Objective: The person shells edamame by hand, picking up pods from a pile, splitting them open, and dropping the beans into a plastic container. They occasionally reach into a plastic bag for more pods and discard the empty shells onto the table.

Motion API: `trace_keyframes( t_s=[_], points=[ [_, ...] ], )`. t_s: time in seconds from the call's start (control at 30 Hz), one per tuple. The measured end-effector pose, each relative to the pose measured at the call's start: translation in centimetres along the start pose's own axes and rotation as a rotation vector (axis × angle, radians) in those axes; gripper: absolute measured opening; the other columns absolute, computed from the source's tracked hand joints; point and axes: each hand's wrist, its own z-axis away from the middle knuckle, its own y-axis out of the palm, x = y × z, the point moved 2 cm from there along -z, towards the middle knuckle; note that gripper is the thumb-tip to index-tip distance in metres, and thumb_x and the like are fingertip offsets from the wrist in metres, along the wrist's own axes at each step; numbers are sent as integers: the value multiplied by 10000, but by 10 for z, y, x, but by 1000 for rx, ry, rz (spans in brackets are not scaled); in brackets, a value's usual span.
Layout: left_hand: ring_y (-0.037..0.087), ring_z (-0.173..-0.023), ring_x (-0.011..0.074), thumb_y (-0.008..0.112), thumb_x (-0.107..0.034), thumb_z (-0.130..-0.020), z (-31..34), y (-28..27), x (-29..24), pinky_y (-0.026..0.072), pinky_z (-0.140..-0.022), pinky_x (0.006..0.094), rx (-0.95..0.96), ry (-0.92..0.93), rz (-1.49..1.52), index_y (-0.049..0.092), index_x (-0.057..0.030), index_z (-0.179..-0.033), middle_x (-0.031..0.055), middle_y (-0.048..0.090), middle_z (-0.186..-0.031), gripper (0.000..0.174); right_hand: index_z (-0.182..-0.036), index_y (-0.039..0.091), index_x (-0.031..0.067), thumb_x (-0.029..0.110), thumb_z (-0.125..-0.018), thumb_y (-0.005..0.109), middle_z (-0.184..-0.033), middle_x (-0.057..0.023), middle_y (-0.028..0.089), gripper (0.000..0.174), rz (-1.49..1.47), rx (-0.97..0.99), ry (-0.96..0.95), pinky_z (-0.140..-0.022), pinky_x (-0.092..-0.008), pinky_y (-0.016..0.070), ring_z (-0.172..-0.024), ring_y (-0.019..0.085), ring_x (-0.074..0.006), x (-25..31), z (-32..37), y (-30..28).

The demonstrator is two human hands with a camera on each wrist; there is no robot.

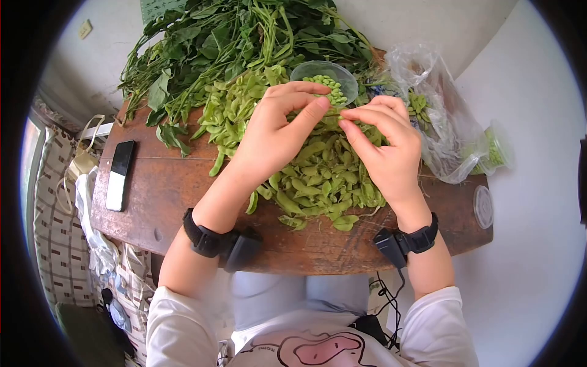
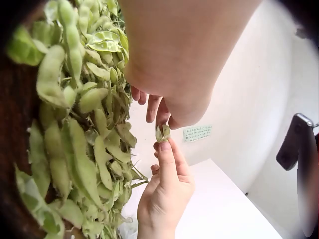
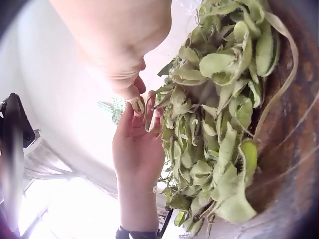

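The left hand [image 1: 273, 128] and right hand [image 1: 389, 144] pinch between their fingertips a small, pale-green, split bean pod [image 2: 162, 133], likely light, pliable and easily torn, best held by its edges, with a heap of flat green pods [image 1: 321, 180] beneath the hands.

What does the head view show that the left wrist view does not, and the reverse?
Only the head view: a bowl of shelled beans, a phone and a round lid.
Only the left wrist view: a dark device before the pale wall.
Shared by both: the left hand, the right hand, the small pod they hold, and the heaped pods.
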Motion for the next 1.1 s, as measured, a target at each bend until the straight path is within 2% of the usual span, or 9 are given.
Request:
trace_keyframes(
  t_s=[0.13, 0.23, 0.3, 0.4, 0.5, 0.73, 0.83, 0.97, 1.1],
  points=[
    [556, -1236, 288, 695, -216, -931, 0, 0, 0, 407, -1079, 416, -19, -17, 48, 767, -56, -1013, 118, 676, -1276, 194, -944, 771, 73, 49, -794, 814, -918, -36, 753, 158, -16, -17, 32, -861, -362, 510, -973, 633, -239, -1, -1, -1],
    [533, -1252, 311, 730, -171, -880, 1, -2, -8, 397, -1090, 431, -95, 71, -28, 768, -107, -996, 114, 634, -1325, 138, -951, 768, 61, 40, -804, 803, -925, -47, 753, 153, -26, -22, 75, -843, -358, 520, -965, 635, -233, -1, 0, -1],
    [498, -1264, 336, 757, -125, -824, 1, -3, -8, 389, -1094, 444, -140, 218, -210, 770, -153, -970, 105, 598, -1362, 150, -956, 767, 53, 31, -813, 798, -922, -48, 748, 148, -100, -27, 144, -851, -346, 518, -968, 635, -219, -2, 0, -1],
    [481, -1252, 350, 771, -114, -800, 1, -5, -10, 393, -1087, 452, -145, 290, -368, 775, -169, -979, 102, 602, -1359, 187, -958, 765, 45, 23, -822, 791, -920, -46, 740, 140, -248, -11, 196, -861, -335, 511, -968, 633, -205, -6, 2, 2],
    [501, -1283, 298, 787, -113, -806, 2, -4, -13, 411, -1073, 418, -157, 287, -449, 796, -153, -995, 65, 613, -1383, 194, -959, 764, 40, 19, -824, 787, -916, -46, 734, 138, -284, 13, 214, -874, -331, 506, -963, 633, -199, -6, 2, 3],
    [515, -1234, 304, 856, -113, -716, 2, -4, -14, 443, -1031, 426, -198, 432, -549, 834, -165, -907, 46, 664, -1339, 199, -963, 766, 38, 24, -825, 791, -924, -49, 735, 141, -227, -11, 180, -879, -333, 505, -958, 636, -196, -7, 2, 3],
    [516, -1231, 304, 850, -101, -714, 3, -3, -16, 444, -1030, 429, -184, 458, -583, 832, -157, -895, 46, 668, -1329, 191, -962, 768, 36, 27, -826, 791, -929, -50, 734, 138, -326, -11, 230, -879, -337, 507, -965, 639, -198, -8, 4, 4],
    [511, -1212, 346, 822, -73, -720, 2, -2, -17, 464, -1015, 445, -148, 476, -558, 765, -97, -854, 59, 642, -1313, 148, -960, 771, 35, 31, -827, 790, -940, -54, 730, 135, -299, 8, 199, -879, -339, 511, -984, 638, -198, -6, 2, 3],
    [503, -1214, 359, 791, -59, -740, 3, 0, -16, 447, -1030, 460, -117, 453, -547, 707, -81, -866, 66, 629, -1316, 152, -957, 774, 40, 49, -815, 801, -942, -53, 731, 145, -300, 23, 225, -889, -340, 509, -991, 633, -203, -5, 3, 2]
  ],
)
